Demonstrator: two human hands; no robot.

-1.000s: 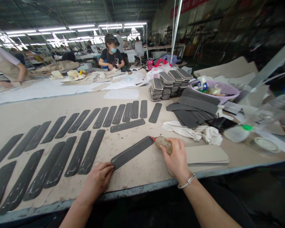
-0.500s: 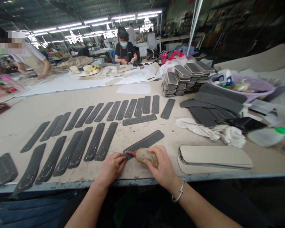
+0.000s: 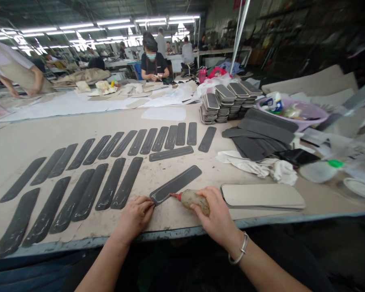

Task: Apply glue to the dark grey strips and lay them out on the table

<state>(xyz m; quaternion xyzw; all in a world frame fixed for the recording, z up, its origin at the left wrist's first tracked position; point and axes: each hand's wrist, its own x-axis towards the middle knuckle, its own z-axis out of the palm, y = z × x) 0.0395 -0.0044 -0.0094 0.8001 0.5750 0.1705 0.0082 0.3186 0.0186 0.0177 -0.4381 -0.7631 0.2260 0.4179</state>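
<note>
My right hand (image 3: 214, 209) is wrapped round a stained squeeze bottle (image 3: 194, 201) with a red nozzle, lying nearly level. Its tip touches or hovers just over the near edge of a dark grey strip (image 3: 178, 182) with rounded ends; which of the two, I cannot tell. A thin wet-looking line runs along the strip's border and left end. At that end my left hand (image 3: 137, 215) has its fingers pressed together on the near corner, thumb partly hidden. Several similar dark strips (image 3: 127, 182) with a glossy bead around them lie in two rows to the left.
Beige-faced panels (image 3: 261, 195) are stacked at right by the table edge (image 3: 182, 232). Beyond them lie a white cloth (image 3: 281, 171), dark sheets (image 3: 261, 134) and a purple basin (image 3: 310, 121). Stacks of finished-looking pieces (image 3: 223, 99) stand behind. Two people work across the table.
The bottle's nozzle has moved right along the strip's near edge, away from its left end. My left hand keeps to the same corner. The whole view has shifted slightly rightward.
</note>
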